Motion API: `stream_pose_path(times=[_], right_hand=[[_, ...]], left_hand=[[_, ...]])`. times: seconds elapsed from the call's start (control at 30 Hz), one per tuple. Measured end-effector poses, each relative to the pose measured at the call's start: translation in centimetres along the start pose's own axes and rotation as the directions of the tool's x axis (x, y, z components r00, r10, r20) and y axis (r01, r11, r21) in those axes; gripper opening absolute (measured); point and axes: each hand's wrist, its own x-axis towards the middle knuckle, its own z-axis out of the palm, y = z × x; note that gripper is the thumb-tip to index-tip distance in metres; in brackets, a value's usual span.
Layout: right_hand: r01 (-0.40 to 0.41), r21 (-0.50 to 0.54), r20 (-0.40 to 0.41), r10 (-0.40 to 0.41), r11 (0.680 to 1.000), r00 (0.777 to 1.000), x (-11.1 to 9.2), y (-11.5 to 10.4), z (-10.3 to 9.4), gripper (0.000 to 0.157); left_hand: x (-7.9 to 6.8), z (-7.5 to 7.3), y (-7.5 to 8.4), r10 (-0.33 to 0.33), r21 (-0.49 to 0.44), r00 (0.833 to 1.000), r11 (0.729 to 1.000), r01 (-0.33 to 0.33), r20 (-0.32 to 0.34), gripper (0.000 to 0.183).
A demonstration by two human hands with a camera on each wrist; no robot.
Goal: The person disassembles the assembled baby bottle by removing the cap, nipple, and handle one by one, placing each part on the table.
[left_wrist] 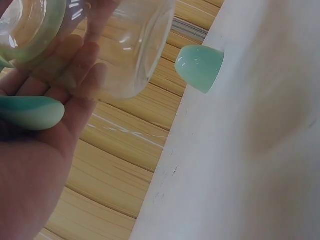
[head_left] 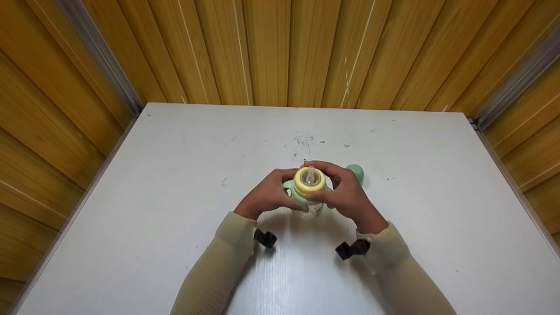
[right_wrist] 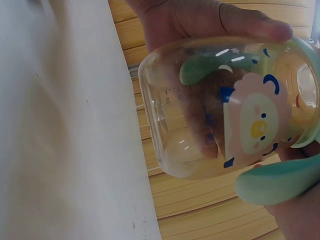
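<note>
White surface (head_left: pixel 166 197), dark scuffs noted. From the left: a green handle (left_wrist: pixel 30 112) is seen before the palm of the left hand (head_left: pixel 271 192); the bottle's side is clasped there between thumb and fingers. Centre: clear feeding bottle (right_wrist: pixel 240 112), sheep-printed, held roughly upright and seemingly lifted off the surface; teat (head_left: pixel 310 176) uncovered, ringed by a yellow collar (head_left: pixel 306 188). Next right: collar pinched by the right hand (head_left: pixel 350 192), thumb at near edge, forefinger at far side. Farthest right: domed green cap (head_left: pixel 356 173), standing just beyond that hand, touched by neither.

Step in hand judged to be a turning of the collar; tightening or loosening cannot be told. Next move: body to be kept steady from the left, collar twisted from the right, teat left untouched.
</note>
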Motion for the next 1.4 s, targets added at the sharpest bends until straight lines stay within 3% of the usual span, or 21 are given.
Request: stream_pose_path(times=[0.37,0.5,0.77,0.97,1.2,1.4], right_hand=[[-0.019,-0.034,0.006,0.02,0.999,1.0,0.1,0.3,-0.1,0.06],[-0.035,-0.057,-0.016,0.034,0.998,0.999,0.1,0.2,-0.2,0.061],[-0.114,-0.17,-0.156,0.088,0.979,0.984,0.1,-0.3,0.3,0.062],[-0.185,-0.188,-0.265,0.131,0.965,0.955,0.0,-1.8,1.2,0.061],[-0.175,-0.208,-0.28,0.114,0.962,0.953,-0.1,-3.0,1.5,0.06],[-0.137,-0.204,-0.24,0.086,0.969,0.967,-0.2,-3.1,1.3,0.059]], left_hand=[[0.0,0.1,0.3,0.001,0.025,1.0,1.0,0.0,-0.024,0.057],[0.1,0.2,0.3,0.003,0.056,0.998,0.998,0.001,-0.066,0.059],[0.2,0.9,0.6,0.027,0.109,0.975,0.994,-0.003,-0.222,0.068],[0.3,1.3,0.7,0.033,0.148,0.96,0.989,0.009,-0.279,0.067],[0.4,1.4,0.6,0.027,0.16,0.957,0.987,0.021,-0.287,0.067],[0.4,1.4,0.4,0.03,0.156,0.962,0.988,0.013,-0.273,0.068]])
